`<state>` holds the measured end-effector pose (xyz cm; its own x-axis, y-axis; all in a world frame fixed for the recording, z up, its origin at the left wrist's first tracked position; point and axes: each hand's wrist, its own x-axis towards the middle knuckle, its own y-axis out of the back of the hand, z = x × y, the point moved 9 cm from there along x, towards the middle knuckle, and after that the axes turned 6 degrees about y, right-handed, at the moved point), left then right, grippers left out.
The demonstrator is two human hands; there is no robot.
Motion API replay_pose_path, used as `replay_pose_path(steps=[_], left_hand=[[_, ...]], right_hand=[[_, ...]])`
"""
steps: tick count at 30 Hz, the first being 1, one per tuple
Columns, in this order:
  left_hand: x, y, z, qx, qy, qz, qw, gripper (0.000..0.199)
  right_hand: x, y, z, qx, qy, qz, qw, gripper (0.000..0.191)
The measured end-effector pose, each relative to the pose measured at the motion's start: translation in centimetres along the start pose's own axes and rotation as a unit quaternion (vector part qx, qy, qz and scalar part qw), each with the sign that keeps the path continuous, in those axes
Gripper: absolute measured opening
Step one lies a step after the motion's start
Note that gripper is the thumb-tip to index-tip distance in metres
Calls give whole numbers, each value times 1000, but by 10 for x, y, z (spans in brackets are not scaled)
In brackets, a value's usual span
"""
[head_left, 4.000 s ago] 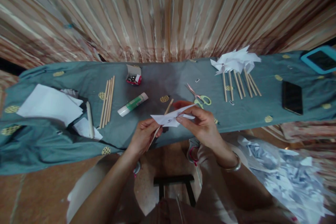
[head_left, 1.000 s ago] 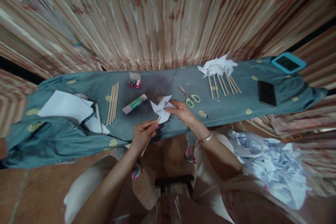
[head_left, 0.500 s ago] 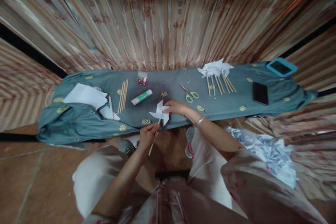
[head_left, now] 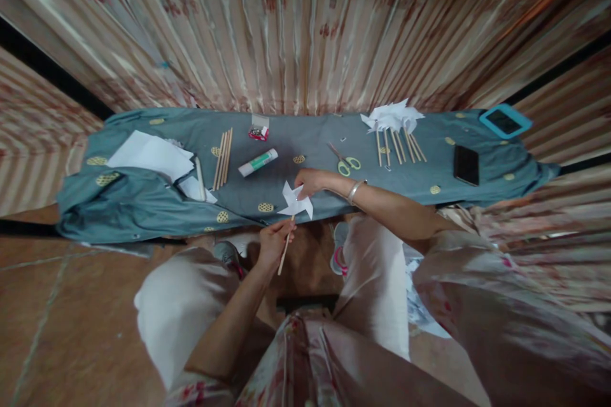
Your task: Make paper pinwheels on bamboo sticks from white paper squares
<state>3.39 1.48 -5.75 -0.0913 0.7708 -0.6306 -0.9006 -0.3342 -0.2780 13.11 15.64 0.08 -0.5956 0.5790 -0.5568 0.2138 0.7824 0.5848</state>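
A white paper pinwheel [head_left: 296,203] on a thin wooden stick is held over the front edge of the cloth-covered table. My left hand [head_left: 275,241] is closed round the stick [head_left: 283,257], just below the paper blades. At the pinwheel's upper right, my right hand [head_left: 309,182] has its fingers bent down on one blade; the fingertips are partly hidden behind the paper. Beyond the hands lie a glue stick [head_left: 258,163] and green-handled scissors [head_left: 347,164]. A small box of metal pins [head_left: 258,130] stands open farther back.
Several loose wooden sticks [head_left: 223,159] lie left of the glue stick. Paper sheets [head_left: 149,156] and a white pen-like thing [head_left: 199,179] are at the left. Several pinwheels [head_left: 394,118] are piled at the back right, near a black phone [head_left: 466,165] and a blue-framed device [head_left: 506,121]. Curtains hang behind.
The pinwheel's blades have turned and now face up more. My right hand has shifted from the blades' right side to their upper right. The left hand still grips the stick.
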Motion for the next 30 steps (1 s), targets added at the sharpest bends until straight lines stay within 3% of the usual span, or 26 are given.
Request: replay_pose_path(steps=[8,30], left_hand=[[5,-1,-10,-11,33,-11,999,36],[3,-4,-11,-29,36,-11,999,37]], right_hand=[[3,-7,2,27,-23,-33,999,21],[6,-11,14,87,-29,-27,995,29]])
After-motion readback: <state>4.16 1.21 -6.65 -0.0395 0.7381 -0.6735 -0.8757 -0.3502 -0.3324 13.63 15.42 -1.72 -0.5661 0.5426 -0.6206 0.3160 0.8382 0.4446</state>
